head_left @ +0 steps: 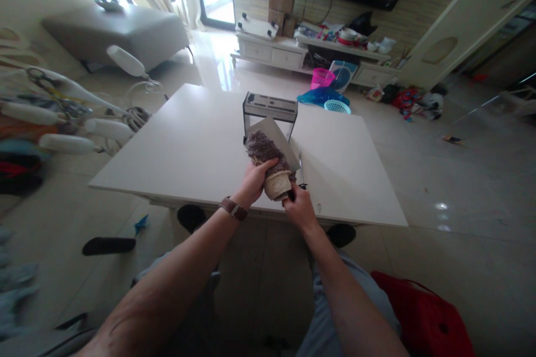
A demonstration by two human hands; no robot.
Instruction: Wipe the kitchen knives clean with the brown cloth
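Above the near edge of a white table, my left hand (256, 179) is wrapped round a fuzzy brown and cream cloth (263, 150), its thumb on top. The cloth lies against a flat grey blade (278, 139), which looks like a cleaver's. My right hand (299, 206) is closed round a dark handle at the lower right of the cloth; most of the handle is hidden. Just beyond stands a knife holder (270, 109) with a slotted dark top and clear sides. To the right of the cloth a thin knife (301, 170) lies on the table.
The white table (184, 139) spreads out on both sides. Past its far edge are a teal basket (337, 106), a blue bag (320, 96) and a pink basket (322, 77). A rack with white padded arms (69, 144) stands at left, and a red object (422, 312) lies at lower right.
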